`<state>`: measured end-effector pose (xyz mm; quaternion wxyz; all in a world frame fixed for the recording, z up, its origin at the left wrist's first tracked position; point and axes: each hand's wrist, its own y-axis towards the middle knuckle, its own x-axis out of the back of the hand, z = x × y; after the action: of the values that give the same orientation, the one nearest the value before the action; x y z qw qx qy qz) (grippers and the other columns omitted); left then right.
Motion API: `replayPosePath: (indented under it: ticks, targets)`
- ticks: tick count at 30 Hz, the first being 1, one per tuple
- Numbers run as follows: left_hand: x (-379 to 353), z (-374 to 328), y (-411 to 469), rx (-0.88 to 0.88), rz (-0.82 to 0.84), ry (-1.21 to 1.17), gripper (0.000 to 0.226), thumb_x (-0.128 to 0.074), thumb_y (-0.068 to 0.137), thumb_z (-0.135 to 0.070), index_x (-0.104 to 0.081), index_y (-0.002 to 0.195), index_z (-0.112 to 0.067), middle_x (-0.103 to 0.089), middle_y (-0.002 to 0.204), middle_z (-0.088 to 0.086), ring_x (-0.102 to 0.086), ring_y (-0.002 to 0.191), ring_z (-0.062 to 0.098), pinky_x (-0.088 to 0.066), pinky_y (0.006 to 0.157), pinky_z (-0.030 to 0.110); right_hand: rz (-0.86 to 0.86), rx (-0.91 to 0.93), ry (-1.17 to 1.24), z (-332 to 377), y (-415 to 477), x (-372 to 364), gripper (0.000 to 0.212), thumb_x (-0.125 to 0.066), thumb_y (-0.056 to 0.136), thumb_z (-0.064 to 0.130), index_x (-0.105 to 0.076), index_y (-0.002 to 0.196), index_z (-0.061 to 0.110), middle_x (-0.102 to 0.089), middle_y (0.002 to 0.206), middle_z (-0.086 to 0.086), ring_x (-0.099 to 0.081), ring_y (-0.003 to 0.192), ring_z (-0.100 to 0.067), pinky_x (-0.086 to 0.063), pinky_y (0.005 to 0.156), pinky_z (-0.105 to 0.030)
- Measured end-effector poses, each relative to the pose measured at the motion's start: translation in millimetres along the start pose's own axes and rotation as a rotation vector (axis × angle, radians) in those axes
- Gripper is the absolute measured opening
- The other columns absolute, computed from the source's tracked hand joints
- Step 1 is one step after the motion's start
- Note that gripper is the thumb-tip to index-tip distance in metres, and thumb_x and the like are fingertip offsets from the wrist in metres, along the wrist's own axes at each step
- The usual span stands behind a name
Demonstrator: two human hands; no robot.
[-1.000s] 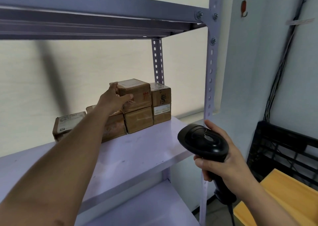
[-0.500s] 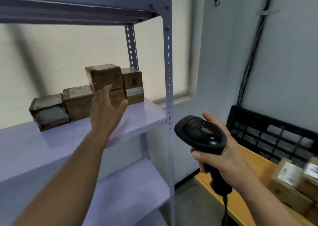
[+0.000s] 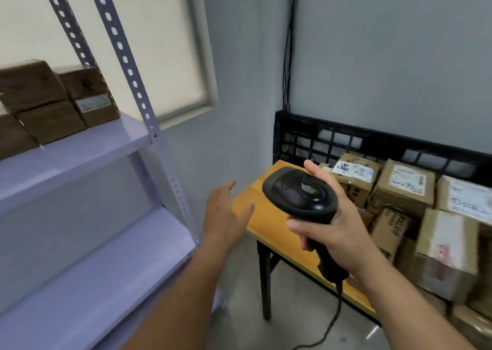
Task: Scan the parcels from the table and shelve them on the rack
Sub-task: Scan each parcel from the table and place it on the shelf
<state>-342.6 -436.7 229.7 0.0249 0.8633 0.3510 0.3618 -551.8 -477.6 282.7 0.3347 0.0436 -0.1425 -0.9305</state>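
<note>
Head view shows my left hand (image 3: 226, 213) empty with its fingers spread, in the air between the rack (image 3: 80, 147) and the table (image 3: 266, 216). My right hand (image 3: 338, 232) is wrapped round the handle of the barcode scanner (image 3: 300, 192).

I judge this as the fetch step. The next move calls for picking one box from the parcels on the table (image 3: 404, 181) and turning its white label toward the scanner head.

Those boxes are brown taped cardboard, square-edged and crowded against a black plastic lattice crate (image 3: 346, 139). The scanner is glossy black plastic with a rounded head and a trailing cable. The table top is smooth and orange-yellow. The rack has pale lilac metal shelves on perforated uprights, and the shelved parcels (image 3: 53, 96) sit stacked on its upper shelf.
</note>
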Motion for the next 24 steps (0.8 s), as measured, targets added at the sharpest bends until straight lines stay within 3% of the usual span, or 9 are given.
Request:
replayPosePath:
  ticks: [5, 9, 17, 24]
  targets:
    - [-47.2, -31.6, -20.1, -0.036, 0.126, 0.002, 0.06, -0.065, 0.089, -0.036, -0.042, 0.141, -0.018, -0.046, 0.137, 0.005, -0.041, 0.128, 0.021, -0.036, 0.103, 0.033, -0.082, -0.019, -0.049, 2.9, -28.6, 43.2, 0.096, -0.083, 0.067, 0.011, -0.035, 0.145, 0.04, -0.065, 0.102, -0.01, -0.06, 0.053, -0.024, -0.051, 0.047, -0.033]
    - [-71.4, -48.3, -23.7, -0.055, 0.2, 0.012, 0.061, -0.062, 0.091, -0.042, -0.038, 0.144, -0.024, -0.042, 0.142, -0.001, -0.04, 0.13, 0.016, -0.038, 0.102, 0.033, -0.153, -0.025, -0.092, 3.6, -37.4, 64.2, 0.092, -0.08, 0.066, 0.016, -0.036, 0.14, 0.049, -0.064, 0.11, -0.008, -0.062, 0.056, -0.03, -0.056, 0.051, -0.038]
    - [-132.8, -93.3, -9.5, -0.198, 0.45, -0.01, 0.057, -0.057, 0.094, -0.043, -0.037, 0.144, -0.026, -0.041, 0.142, -0.004, -0.038, 0.131, 0.015, -0.039, 0.105, 0.034, -0.358, -0.048, -0.161, 4.6, -56.8, 105.4, 0.097, -0.079, 0.067, 0.015, -0.032, 0.147, 0.04, -0.061, 0.126, -0.008, -0.064, 0.055, -0.025, -0.056, 0.052, -0.032]
    - [-196.8, -127.9, -23.5, -0.287, 0.743, 0.17, 0.056, -0.05, 0.098, -0.043, -0.034, 0.148, -0.026, -0.035, 0.149, 0.004, -0.031, 0.138, 0.023, -0.031, 0.113, 0.039, -0.568, -0.042, -0.209, 11.0, -89.3, 141.4, 0.094, -0.084, 0.067, 0.017, -0.037, 0.144, 0.044, -0.064, 0.108, -0.017, -0.062, 0.051, -0.031, -0.055, 0.048, -0.037]
